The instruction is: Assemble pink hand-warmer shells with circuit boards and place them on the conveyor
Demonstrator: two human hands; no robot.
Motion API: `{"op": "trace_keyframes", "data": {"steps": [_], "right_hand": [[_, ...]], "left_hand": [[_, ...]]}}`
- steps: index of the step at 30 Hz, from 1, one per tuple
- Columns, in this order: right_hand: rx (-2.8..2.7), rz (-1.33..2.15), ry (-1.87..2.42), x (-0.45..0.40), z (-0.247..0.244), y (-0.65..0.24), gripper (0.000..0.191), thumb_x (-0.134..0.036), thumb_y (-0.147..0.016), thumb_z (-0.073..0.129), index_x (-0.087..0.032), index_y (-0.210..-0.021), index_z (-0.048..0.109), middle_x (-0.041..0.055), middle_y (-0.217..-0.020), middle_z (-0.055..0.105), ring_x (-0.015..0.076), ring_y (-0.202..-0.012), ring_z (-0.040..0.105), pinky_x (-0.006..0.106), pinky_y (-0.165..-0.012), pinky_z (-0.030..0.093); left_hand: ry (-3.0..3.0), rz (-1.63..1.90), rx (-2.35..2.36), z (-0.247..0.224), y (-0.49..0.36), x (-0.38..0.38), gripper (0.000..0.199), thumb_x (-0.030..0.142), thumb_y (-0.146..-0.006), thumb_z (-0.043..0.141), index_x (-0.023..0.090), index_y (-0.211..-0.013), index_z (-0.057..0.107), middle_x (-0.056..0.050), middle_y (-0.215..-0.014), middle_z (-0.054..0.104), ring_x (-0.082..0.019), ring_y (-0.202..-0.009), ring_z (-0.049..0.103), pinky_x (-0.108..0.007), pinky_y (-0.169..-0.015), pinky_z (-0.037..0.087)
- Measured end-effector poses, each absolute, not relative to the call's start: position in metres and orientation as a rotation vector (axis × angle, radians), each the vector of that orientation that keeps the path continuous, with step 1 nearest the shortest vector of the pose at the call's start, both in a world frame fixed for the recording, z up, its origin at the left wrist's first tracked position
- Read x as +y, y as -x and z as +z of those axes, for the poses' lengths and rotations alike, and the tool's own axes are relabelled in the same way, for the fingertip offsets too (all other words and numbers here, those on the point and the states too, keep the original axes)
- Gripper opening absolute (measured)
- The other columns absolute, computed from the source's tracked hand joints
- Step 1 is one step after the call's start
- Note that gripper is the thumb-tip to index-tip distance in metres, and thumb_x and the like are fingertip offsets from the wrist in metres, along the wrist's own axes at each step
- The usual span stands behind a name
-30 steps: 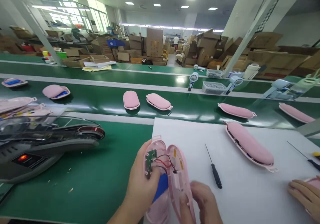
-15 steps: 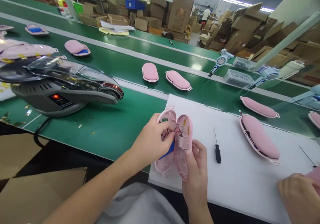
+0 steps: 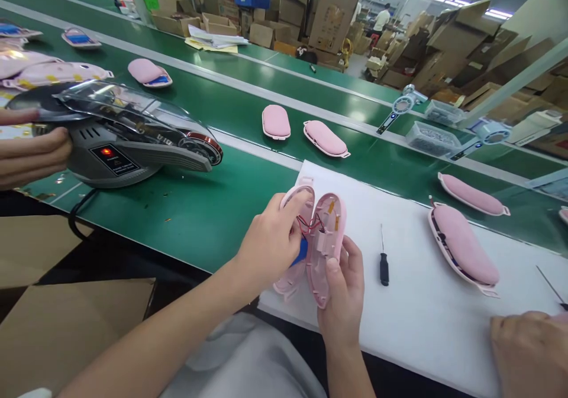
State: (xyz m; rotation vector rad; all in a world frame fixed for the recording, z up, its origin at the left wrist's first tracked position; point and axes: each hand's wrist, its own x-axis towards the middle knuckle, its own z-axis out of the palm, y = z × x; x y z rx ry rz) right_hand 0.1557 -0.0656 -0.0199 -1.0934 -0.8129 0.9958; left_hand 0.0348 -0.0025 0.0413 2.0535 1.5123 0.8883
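Observation:
A pink oval plastic case is spread in two halves above the white sheet (image 3: pixel 399 327). My right hand (image 3: pixel 344 285) is wrapped round the right half-shell (image 3: pixel 323 268), thumb on its near rim. Over the left half-shell (image 3: pixel 290 282) lies my left hand (image 3: pixel 270 229), closed on it with the index finger reaching inside near the top. Thin red and black wires (image 3: pixel 306 225) run between the halves. Part of a blue block (image 3: pixel 300 253) shows beneath my left hand, which hides the rest. Right of the case lies a black-handled screwdriver (image 3: pixel 384 268).
A grey handheld vacuum (image 3: pixel 119 155) with a red light stands at left, another person's hand (image 3: pixel 33 149) at its handle. Pink cases (image 3: pixel 276 121) sit along the green bench (image 3: pixel 208 214). A bigger pink case (image 3: pixel 465 244) and another person's hand (image 3: pixel 528 350) are at right.
My left fingers have moved from the wires up to the left half-shell's top end. Another person's hand has come to the vacuum at left. The view has shifted slightly.

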Motion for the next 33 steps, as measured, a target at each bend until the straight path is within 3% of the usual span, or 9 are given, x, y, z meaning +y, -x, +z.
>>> {"op": "trace_keyframes", "data": {"steps": [5, 11, 14, 17, 19, 21, 24, 33], "right_hand": [[-0.862, 1.035, 1.1, -0.061, -0.014, -0.157, 0.039, -0.041, -0.086, 0.064, -0.028, -0.121, 0.051, 0.0067, -0.127, 0.056, 0.0247, -0.115, 0.056, 0.042, -0.094, 0.048], [-0.839, 1.05, 1.111, -0.059, -0.015, -0.157, 0.041, -0.042, -0.086, 0.063, -0.027, -0.121, 0.05, 0.0086, -0.129, 0.056, 0.0247, -0.116, 0.056, 0.04, -0.09, 0.051], [-0.829, 1.062, 1.101, -0.059, -0.018, -0.157, 0.041, -0.043, -0.086, 0.063, -0.027, -0.122, 0.05, 0.0079, -0.128, 0.058, 0.0236, -0.116, 0.057, 0.038, -0.092, 0.05], [-0.835, 1.081, 1.076, -0.059, -0.018, -0.155, 0.042, -0.043, -0.087, 0.062, -0.027, -0.123, 0.049, 0.0081, -0.128, 0.059, 0.0232, -0.117, 0.057, 0.037, -0.093, 0.05], [-0.833, 1.084, 1.065, -0.059, -0.016, -0.153, 0.043, -0.046, -0.087, 0.062, -0.026, -0.124, 0.048, 0.0088, -0.128, 0.059, 0.0235, -0.117, 0.057, 0.037, -0.094, 0.05], [-0.812, 1.077, 1.056, -0.058, -0.013, -0.15, 0.045, -0.049, -0.086, 0.062, -0.026, -0.123, 0.05, 0.0086, -0.129, 0.059, 0.0234, -0.117, 0.057, 0.035, -0.093, 0.05], [-0.782, 1.061, 1.038, -0.057, -0.008, -0.146, 0.048, -0.053, -0.083, 0.064, -0.026, -0.12, 0.052, 0.008, -0.127, 0.06, 0.0234, -0.117, 0.057, 0.033, -0.091, 0.05], [-0.829, 1.089, 1.063, -0.056, 0.003, -0.145, 0.042, -0.05, -0.084, 0.063, -0.026, -0.117, 0.054, 0.007, -0.116, 0.066, 0.0229, -0.105, 0.064, 0.035, -0.087, 0.053]], "left_hand": [[-2.1, 0.893, 1.468, 0.039, -0.034, -0.001, 0.036, 0.009, -0.082, 0.045, 0.026, -0.103, 0.068, -0.006, -0.104, 0.055, -0.021, -0.087, 0.062, -0.031, -0.072, 0.051], [-2.084, 0.802, 1.349, 0.047, -0.024, 0.004, 0.026, 0.014, -0.08, 0.049, 0.023, -0.093, 0.069, -0.006, -0.103, 0.051, -0.019, -0.084, 0.061, -0.033, -0.072, 0.051], [-2.009, 0.742, 1.272, 0.055, -0.022, 0.005, 0.021, 0.023, -0.086, 0.047, 0.024, -0.089, 0.068, -0.004, -0.1, 0.051, -0.017, -0.081, 0.059, -0.032, -0.072, 0.05], [-1.981, 0.782, 1.345, 0.057, -0.025, 0.007, 0.036, 0.036, -0.092, 0.041, 0.022, -0.071, 0.066, -0.004, -0.089, 0.05, -0.017, -0.077, 0.058, -0.034, -0.071, 0.049], [-1.958, 0.827, 1.406, 0.053, -0.029, 0.009, 0.03, 0.036, -0.09, 0.045, 0.023, -0.077, 0.068, -0.004, -0.091, 0.052, -0.019, -0.079, 0.059, -0.034, -0.07, 0.048], [-1.942, 0.839, 1.439, 0.049, -0.032, 0.011, 0.022, 0.032, -0.088, 0.05, 0.028, -0.103, 0.066, -0.004, -0.101, 0.055, -0.02, -0.083, 0.062, -0.034, -0.071, 0.049], [-2.02, 0.782, 1.469, 0.048, -0.034, 0.013, 0.039, 0.029, -0.089, 0.047, 0.031, -0.127, 0.052, -0.005, -0.112, 0.056, -0.021, -0.086, 0.064, -0.034, -0.07, 0.05], [-2.179, 0.577, 1.583, 0.061, -0.04, 0.015, 0.025, 0.026, -0.09, 0.04, 0.025, -0.098, 0.064, -0.005, -0.101, 0.055, -0.017, -0.065, 0.06, -0.029, -0.054, 0.044]]}}
